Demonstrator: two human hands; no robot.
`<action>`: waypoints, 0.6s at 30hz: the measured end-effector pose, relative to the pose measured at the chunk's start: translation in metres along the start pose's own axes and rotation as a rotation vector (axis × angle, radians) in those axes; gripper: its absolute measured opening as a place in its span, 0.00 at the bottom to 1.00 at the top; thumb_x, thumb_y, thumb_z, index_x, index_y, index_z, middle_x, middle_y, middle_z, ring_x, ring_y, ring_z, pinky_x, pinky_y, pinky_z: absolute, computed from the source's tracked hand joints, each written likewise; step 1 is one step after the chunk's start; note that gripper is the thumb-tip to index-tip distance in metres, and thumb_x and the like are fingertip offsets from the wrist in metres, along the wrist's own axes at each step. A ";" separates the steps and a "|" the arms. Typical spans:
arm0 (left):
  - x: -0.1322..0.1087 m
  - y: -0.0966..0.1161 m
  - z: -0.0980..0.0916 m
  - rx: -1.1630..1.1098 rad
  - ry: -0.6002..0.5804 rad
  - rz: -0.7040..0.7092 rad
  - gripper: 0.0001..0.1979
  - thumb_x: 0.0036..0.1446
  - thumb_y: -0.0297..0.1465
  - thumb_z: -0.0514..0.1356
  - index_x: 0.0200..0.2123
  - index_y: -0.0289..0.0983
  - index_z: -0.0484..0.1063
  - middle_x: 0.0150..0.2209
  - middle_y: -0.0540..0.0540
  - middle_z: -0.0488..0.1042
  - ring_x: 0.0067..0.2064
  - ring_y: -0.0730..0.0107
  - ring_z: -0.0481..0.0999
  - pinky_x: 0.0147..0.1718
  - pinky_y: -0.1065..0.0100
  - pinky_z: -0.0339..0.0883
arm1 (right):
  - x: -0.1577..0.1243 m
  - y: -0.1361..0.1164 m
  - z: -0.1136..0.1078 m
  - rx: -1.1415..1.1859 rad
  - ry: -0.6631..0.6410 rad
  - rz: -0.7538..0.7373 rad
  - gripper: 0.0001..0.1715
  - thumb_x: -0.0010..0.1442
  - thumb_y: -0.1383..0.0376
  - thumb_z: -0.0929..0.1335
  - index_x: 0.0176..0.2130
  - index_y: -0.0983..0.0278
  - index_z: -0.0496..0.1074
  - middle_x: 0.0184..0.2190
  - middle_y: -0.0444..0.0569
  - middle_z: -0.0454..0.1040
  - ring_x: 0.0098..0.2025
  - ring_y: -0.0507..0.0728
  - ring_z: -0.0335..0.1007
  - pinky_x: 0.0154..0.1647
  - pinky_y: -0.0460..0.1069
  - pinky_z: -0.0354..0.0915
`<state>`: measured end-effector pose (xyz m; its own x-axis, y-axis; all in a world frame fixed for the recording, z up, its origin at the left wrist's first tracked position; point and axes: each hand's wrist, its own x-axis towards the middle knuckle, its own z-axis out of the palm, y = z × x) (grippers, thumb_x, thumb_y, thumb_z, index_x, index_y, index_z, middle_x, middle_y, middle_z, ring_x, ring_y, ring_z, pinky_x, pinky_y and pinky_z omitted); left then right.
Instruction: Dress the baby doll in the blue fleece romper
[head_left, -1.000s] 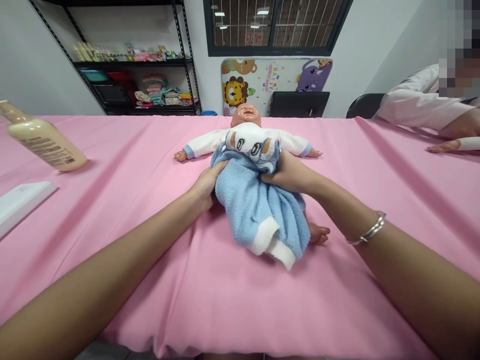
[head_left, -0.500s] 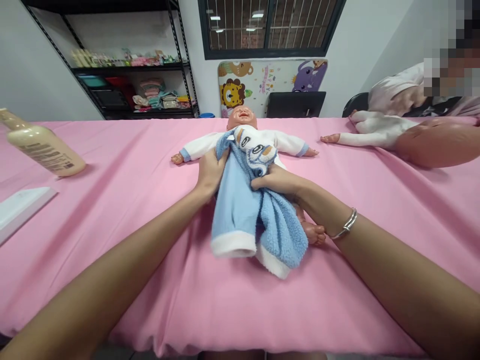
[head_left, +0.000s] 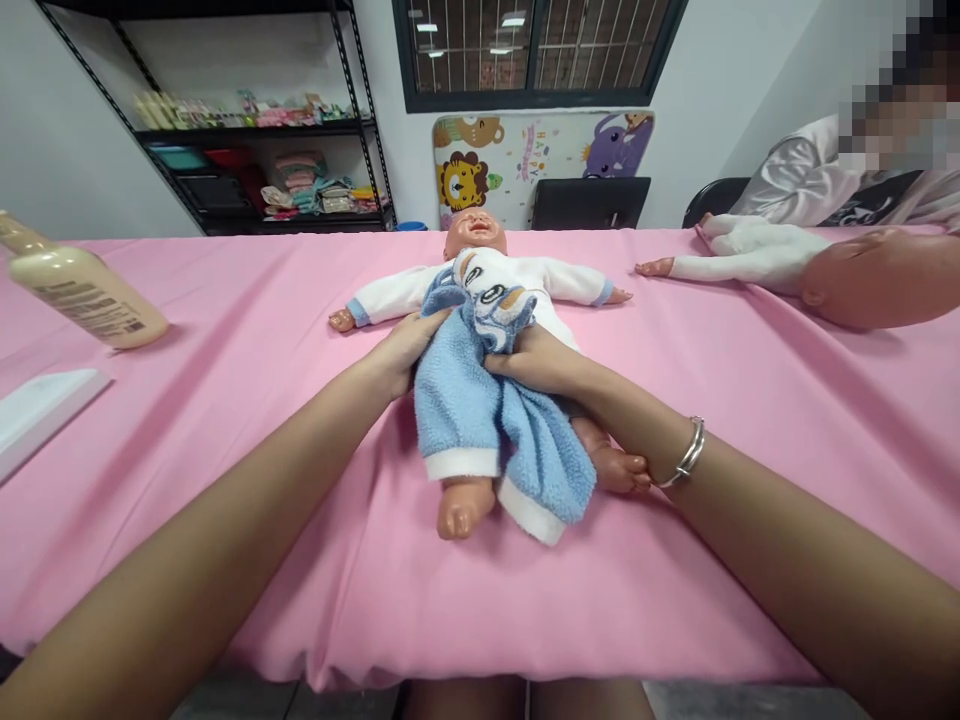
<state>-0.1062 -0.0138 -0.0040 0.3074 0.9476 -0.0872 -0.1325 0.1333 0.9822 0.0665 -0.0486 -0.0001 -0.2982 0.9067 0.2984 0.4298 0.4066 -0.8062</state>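
A baby doll (head_left: 477,229) in a white top with blue cuffs lies face up, arms spread, head toward the table's far edge. Blue fleece pants (head_left: 459,410) with white cuffs and an animal-face patch lie bunched over its belly and legs. My left hand (head_left: 411,345) grips the waist of the pants on the left. On the other side my right hand (head_left: 536,358) holds the bunched fabric below the patch. One doll foot shows just below the left cuff; the other leg lies bare beside the right pant leg, under my right wrist.
Pink cloth (head_left: 225,560) covers the table. A pump bottle (head_left: 86,295) and a white flat object (head_left: 45,410) are at the left. Another doll (head_left: 877,278) lies at the far right, near a seated person (head_left: 810,170). Behind are a black monitor (head_left: 591,204) and shelves (head_left: 255,130).
The pants have come down closer over the doll, and a foot now shows beneath the left cuff. Both hands have shifted slightly left, still holding the fabric. The person at right has moved a little.
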 end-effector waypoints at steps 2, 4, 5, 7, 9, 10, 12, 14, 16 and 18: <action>0.000 0.002 -0.009 -0.027 -0.025 -0.078 0.14 0.53 0.34 0.64 0.42 0.34 0.75 0.37 0.42 0.80 0.40 0.59 0.79 0.44 0.62 0.73 | 0.001 -0.003 -0.003 0.049 0.034 -0.003 0.30 0.48 0.70 0.71 0.52 0.69 0.69 0.55 0.56 0.70 0.58 0.64 0.64 0.65 0.59 0.56; 0.002 0.003 -0.021 0.025 -0.043 -0.056 0.13 0.51 0.31 0.64 0.41 0.34 0.76 0.35 0.43 0.80 0.37 0.62 0.78 0.40 0.64 0.73 | 0.003 -0.003 -0.013 0.130 0.094 -0.026 0.27 0.47 0.68 0.73 0.48 0.69 0.71 0.51 0.55 0.73 0.55 0.64 0.67 0.63 0.59 0.59; 0.003 0.003 -0.027 0.063 -0.058 -0.019 0.14 0.49 0.30 0.65 0.42 0.35 0.76 0.36 0.44 0.80 0.36 0.63 0.78 0.38 0.66 0.73 | 0.003 -0.001 -0.019 0.183 0.127 -0.026 0.26 0.46 0.66 0.74 0.46 0.69 0.72 0.48 0.55 0.75 0.53 0.64 0.69 0.61 0.60 0.60; 0.006 0.003 -0.039 0.141 -0.114 0.039 0.19 0.47 0.30 0.66 0.45 0.36 0.76 0.39 0.45 0.80 0.36 0.65 0.78 0.35 0.69 0.72 | 0.004 0.003 -0.030 0.307 0.189 0.019 0.23 0.44 0.62 0.76 0.41 0.68 0.74 0.43 0.53 0.77 0.49 0.64 0.71 0.57 0.60 0.64; 0.006 0.002 -0.047 0.191 -0.180 0.047 0.23 0.47 0.30 0.68 0.49 0.37 0.75 0.42 0.44 0.80 0.39 0.64 0.78 0.37 0.69 0.71 | 0.004 0.009 -0.039 0.448 0.259 0.127 0.21 0.42 0.60 0.77 0.36 0.67 0.75 0.37 0.51 0.77 0.44 0.63 0.73 0.52 0.59 0.67; 0.006 0.002 -0.049 0.204 -0.199 0.038 0.24 0.47 0.30 0.68 0.50 0.38 0.74 0.43 0.44 0.79 0.41 0.63 0.78 0.38 0.68 0.71 | 0.004 0.011 -0.043 0.517 0.304 0.191 0.19 0.41 0.61 0.77 0.34 0.67 0.75 0.34 0.50 0.77 0.42 0.62 0.73 0.49 0.58 0.68; 0.006 0.002 -0.052 0.217 -0.206 0.019 0.27 0.47 0.31 0.68 0.53 0.39 0.72 0.46 0.43 0.78 0.44 0.62 0.77 0.41 0.67 0.71 | 0.003 0.015 -0.046 0.652 0.381 0.291 0.15 0.40 0.66 0.77 0.31 0.66 0.74 0.30 0.48 0.75 0.38 0.59 0.73 0.47 0.55 0.70; 0.004 0.002 -0.053 0.232 -0.194 0.010 0.28 0.48 0.32 0.68 0.54 0.39 0.71 0.48 0.43 0.77 0.45 0.62 0.77 0.42 0.67 0.71 | 0.001 0.017 -0.046 0.771 0.419 0.344 0.13 0.41 0.69 0.75 0.31 0.66 0.74 0.30 0.47 0.75 0.37 0.58 0.73 0.46 0.53 0.70; 0.003 0.004 -0.053 0.265 -0.200 0.010 0.29 0.47 0.34 0.68 0.54 0.40 0.71 0.50 0.43 0.76 0.48 0.59 0.76 0.45 0.65 0.71 | -0.001 0.018 -0.045 0.851 0.391 0.333 0.13 0.44 0.68 0.74 0.34 0.65 0.74 0.33 0.48 0.77 0.39 0.57 0.74 0.47 0.52 0.71; 0.000 0.010 -0.051 0.334 -0.170 0.017 0.31 0.46 0.36 0.69 0.55 0.38 0.70 0.51 0.40 0.75 0.51 0.54 0.75 0.50 0.60 0.70 | -0.004 0.019 -0.042 0.856 0.313 0.292 0.14 0.46 0.66 0.74 0.36 0.64 0.75 0.34 0.48 0.77 0.40 0.58 0.74 0.47 0.52 0.70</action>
<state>-0.1554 0.0024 -0.0028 0.4638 0.8832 -0.0689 0.1667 -0.0106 0.9859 0.1117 -0.0395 0.0048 0.0171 0.9986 0.0495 -0.3545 0.0524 -0.9336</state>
